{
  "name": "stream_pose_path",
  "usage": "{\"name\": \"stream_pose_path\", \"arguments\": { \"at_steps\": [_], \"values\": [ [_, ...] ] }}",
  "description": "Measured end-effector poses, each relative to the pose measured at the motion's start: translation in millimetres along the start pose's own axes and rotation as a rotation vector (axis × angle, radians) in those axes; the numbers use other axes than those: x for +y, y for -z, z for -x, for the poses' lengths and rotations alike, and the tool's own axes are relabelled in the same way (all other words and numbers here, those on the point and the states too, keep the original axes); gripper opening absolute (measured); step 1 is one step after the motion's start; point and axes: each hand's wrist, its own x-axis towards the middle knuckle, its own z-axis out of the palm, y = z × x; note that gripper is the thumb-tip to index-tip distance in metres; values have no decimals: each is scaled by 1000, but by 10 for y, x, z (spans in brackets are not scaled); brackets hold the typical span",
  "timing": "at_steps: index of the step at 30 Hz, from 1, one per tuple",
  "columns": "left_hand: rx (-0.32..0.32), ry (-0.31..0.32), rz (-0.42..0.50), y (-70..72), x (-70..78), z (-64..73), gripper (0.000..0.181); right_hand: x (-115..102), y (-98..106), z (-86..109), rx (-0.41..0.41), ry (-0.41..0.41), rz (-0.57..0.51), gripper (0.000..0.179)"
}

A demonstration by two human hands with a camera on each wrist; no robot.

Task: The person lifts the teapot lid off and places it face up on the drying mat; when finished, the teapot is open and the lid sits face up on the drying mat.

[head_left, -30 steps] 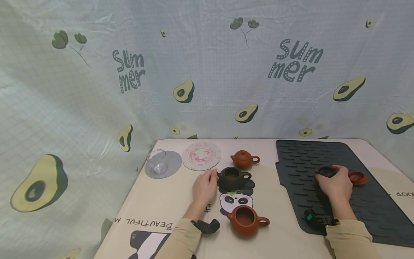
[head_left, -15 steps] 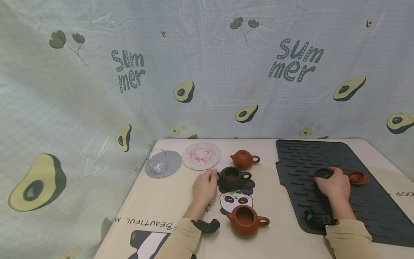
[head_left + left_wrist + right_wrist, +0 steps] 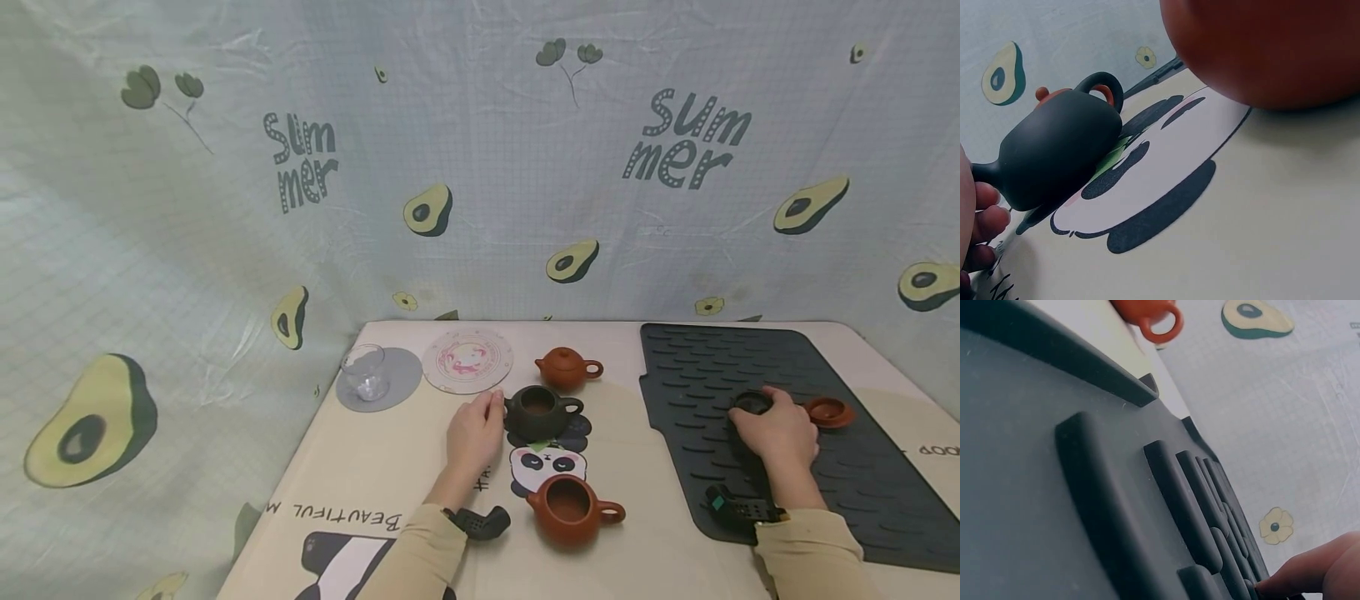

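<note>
My left hand [image 3: 476, 433] pinches the spout of a black teapot [image 3: 536, 421], which stands lidless on the table. In the left wrist view its curled fingers [image 3: 991, 225] sit just under that spout. Far to the right, my right hand [image 3: 783, 429] grips a round black teapot lid [image 3: 752, 403], hollow side up, low over the dark ribbed mat [image 3: 720, 358]. The right wrist view shows only a finger [image 3: 1304, 569] at its lower right corner. A reddish-brown lid [image 3: 827, 411] lies on the mat just right of this hand.
Nearest to me stands a lidless reddish-brown teapot [image 3: 567, 510], handle to the right. Behind the black pot is a lidded clay teapot [image 3: 564, 369]. A clear glass cup [image 3: 367, 375] rests on a grey coaster [image 3: 405, 379], beside a round printed placemat [image 3: 468, 362]. A patterned curtain [image 3: 487, 167] hangs behind.
My right hand has shifted slightly left with the black lid over the mat. The left hand and the teapots stay in place.
</note>
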Motion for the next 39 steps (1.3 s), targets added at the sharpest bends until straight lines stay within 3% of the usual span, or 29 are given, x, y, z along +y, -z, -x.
{"name": "stream_pose_path", "arguments": {
  "at_steps": [9, 14, 17, 22, 31, 39],
  "values": [
    [-11, 7, -1, 16, 17, -3, 34, 9, 1, -7, 44, 11, -29, 72],
    [-9, 9, 20, -1, 32, 1, 34, -23, 51, 22, 109, 43, -89, 68],
    [4, 18, 36, 4, 30, 12, 32, -124, 70, 85, 168, 102, -139, 61],
    [37, 31, 91, 40, 34, 12, 29, -426, 84, 242, 225, 274, -209, 50],
    [66, 36, 124, 78, 31, -5, 30, -907, 28, 618, 122, 547, -242, 40],
    [27, 14, 57, 52, 34, -81, 31, -1108, 35, 836, 55, 652, -201, 37]
  ]
}}
